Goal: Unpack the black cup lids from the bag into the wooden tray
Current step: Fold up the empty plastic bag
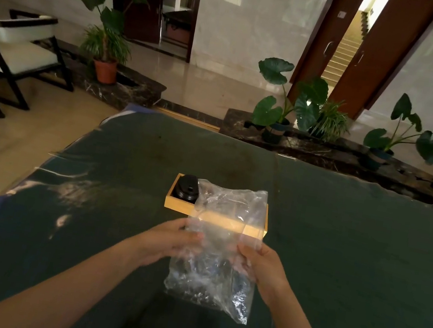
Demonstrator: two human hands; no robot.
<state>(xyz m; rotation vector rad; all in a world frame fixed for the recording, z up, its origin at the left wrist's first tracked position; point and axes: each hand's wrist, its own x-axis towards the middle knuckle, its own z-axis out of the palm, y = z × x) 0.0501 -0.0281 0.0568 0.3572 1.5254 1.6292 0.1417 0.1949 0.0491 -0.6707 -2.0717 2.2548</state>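
Note:
A crumpled clear plastic bag [221, 239] hangs in front of me, held up over the near side of the wooden tray [178, 205]. My left hand [168, 239] grips the bag's left edge and my right hand [259, 262] grips its right edge. A stack of black cup lids [186, 189] stands in the tray's left end. The bag covers the tray's middle and right part, so what lies there is hidden. I cannot tell whether any lids are inside the bag.
The tray rests on a table with a dark green cloth [351, 258] under a clear plastic sheet. Chairs [13, 49] stand to the left on the floor. Potted plants [110, 40] line a dark stone ledge beyond the table.

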